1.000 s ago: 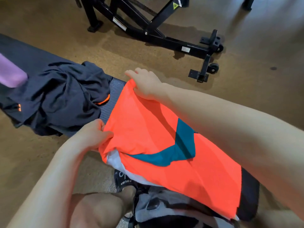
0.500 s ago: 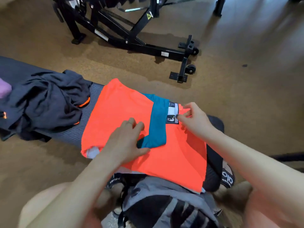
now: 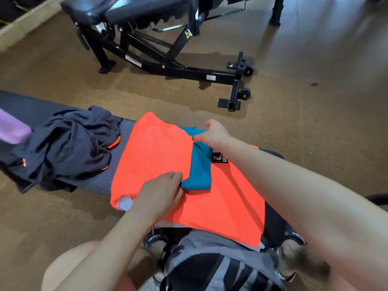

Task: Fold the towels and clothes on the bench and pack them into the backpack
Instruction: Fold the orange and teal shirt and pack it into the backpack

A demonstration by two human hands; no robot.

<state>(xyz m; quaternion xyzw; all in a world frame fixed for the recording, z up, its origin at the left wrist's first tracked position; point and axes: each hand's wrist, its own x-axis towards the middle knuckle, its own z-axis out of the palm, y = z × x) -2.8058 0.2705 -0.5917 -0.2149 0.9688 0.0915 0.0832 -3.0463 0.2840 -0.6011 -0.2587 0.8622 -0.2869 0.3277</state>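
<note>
A bright orange shirt with a teal sleeve band lies spread across the dark bench, one side folded over. My left hand rests flat on the orange cloth, fingertips at the teal band's near corner. My right hand pinches the far edge of the teal band. A crumpled dark garment with orange trim lies on the bench to the left. The grey and black backpack stands on the floor below the shirt, between my feet.
A lilac object sits at the bench's far left end. A black exercise machine frame with small wheels stands on the brown floor beyond the bench. My sandalled feet flank the backpack.
The shirt's side was folded over and laid on the bench. My left hand went from gripping its edge to resting flat; my right hand moved from the label to the teal band's far edge.
</note>
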